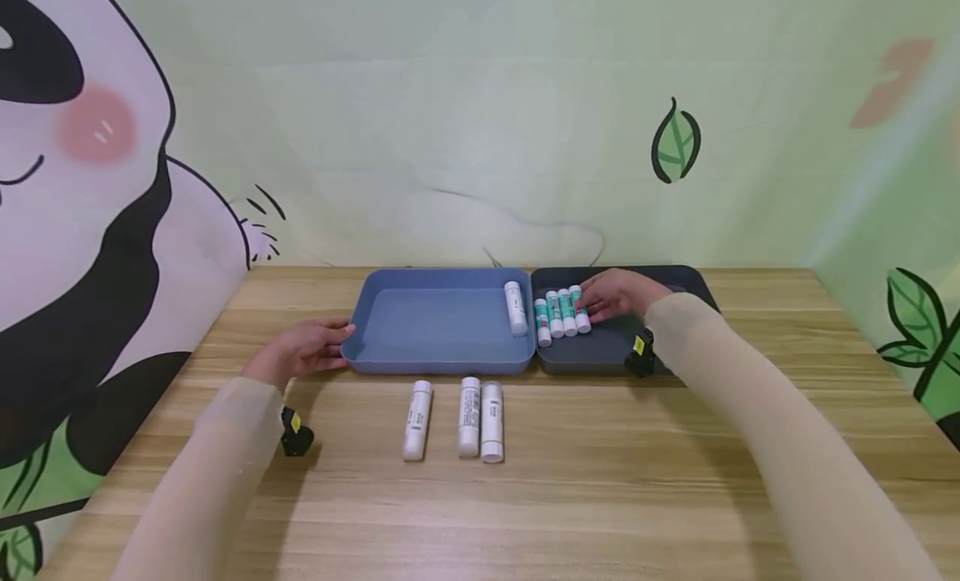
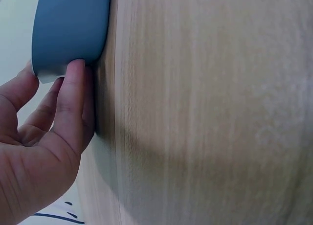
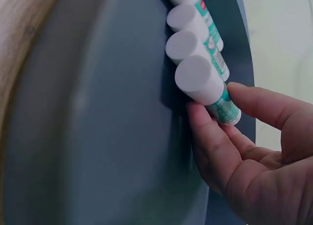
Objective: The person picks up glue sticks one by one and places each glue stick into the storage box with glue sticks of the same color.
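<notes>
At the left end of the blue tray [image 1: 442, 368], my left hand [image 1: 311, 346] holds the outer wall, its thumb at the rim and its fingers lower on the side. The left wrist view shows the thumb and fingers against the tray corner [image 2: 71, 29]. My right hand [image 1: 618, 293] reaches into the dark grey tray [image 1: 600, 363]. Its thumb and fingers pinch a small green-and-white glue stick [image 3: 200, 80], the rightmost of a side-by-side row. The other small glue sticks [image 1: 555, 314] in that row lie toward the dark tray's left wall.
One larger white glue stick [image 1: 515, 308] lies at the right side of the blue tray. Three more white glue sticks [image 1: 469, 417] lie on the wooden table [image 1: 585, 498] in front. The trays stand side by side near a printed wall backdrop [image 1: 480, 147].
</notes>
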`<state>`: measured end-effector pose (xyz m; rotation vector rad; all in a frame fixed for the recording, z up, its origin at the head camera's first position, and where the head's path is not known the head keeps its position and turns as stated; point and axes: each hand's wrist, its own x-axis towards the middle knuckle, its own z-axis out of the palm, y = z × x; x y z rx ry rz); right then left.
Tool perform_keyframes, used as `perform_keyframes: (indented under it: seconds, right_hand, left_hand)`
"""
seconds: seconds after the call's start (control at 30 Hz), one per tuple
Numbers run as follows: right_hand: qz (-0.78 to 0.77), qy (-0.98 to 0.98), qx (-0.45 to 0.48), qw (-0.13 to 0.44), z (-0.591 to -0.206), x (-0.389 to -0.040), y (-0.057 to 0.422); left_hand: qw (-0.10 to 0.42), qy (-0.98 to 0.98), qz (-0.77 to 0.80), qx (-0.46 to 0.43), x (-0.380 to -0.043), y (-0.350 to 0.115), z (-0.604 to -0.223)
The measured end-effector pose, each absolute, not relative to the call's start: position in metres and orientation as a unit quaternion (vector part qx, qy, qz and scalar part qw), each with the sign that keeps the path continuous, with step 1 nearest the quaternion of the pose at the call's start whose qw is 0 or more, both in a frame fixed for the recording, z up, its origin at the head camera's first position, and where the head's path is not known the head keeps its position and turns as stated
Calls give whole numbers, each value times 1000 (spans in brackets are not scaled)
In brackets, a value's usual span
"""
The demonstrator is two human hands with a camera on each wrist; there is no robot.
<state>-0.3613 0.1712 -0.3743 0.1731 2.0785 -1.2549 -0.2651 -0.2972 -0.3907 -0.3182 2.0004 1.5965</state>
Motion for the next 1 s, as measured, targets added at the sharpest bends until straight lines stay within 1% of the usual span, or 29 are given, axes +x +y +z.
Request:
perform_keyframes:
  seconds: [0.3, 0.57, 1.0]
  right_hand:
    - [-476, 810, 91, 331, -379, -360, 167]
    - [-457, 828, 87, 312, -376, -356, 162]
    - [-442, 830, 87, 329, -374, -362, 163]
  left_hand:
    - [277, 746, 594, -121, -266, -298, -391]
    - [278, 747, 592, -125, -265, -298, -390]
    - [277, 743, 595, -132, -264, -296, -388]
